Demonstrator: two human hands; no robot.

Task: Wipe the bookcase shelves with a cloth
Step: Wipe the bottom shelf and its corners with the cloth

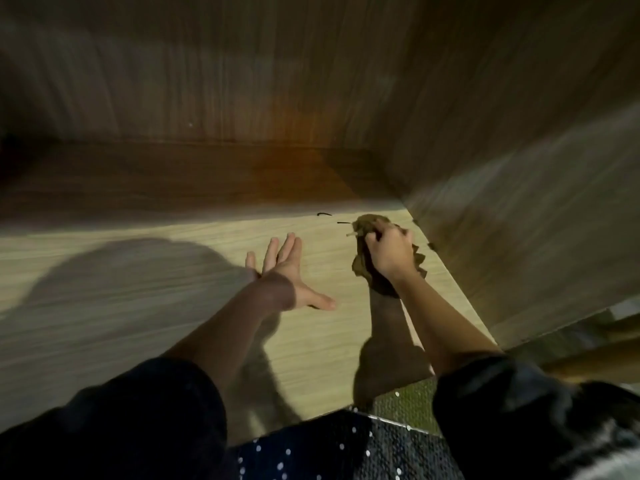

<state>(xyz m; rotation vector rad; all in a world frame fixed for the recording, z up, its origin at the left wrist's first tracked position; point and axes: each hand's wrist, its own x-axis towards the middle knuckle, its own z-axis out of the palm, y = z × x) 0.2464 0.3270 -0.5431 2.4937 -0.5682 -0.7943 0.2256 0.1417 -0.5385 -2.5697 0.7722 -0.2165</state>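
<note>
One cloth [362, 270] in right hand [389, 252]

Head view: close, looking steeply down onto shelf [173, 306].

A light wood-grain bookcase shelf [121, 306] lies flat and wide across the view, pale where light falls on it and shadowed toward the back. A darker brown wooden back panel [207, 81] rises behind it, and a wooden side wall [519, 202] stands upright along its right edge. A crumpled olive-brown cloth [362, 266] is bunched on the shelf near the right rear corner, just beside the side wall. The right hand [389, 252] grips it from above, fingers curled round the bundle, with ragged folds sticking out on either side of the fist.
</note>
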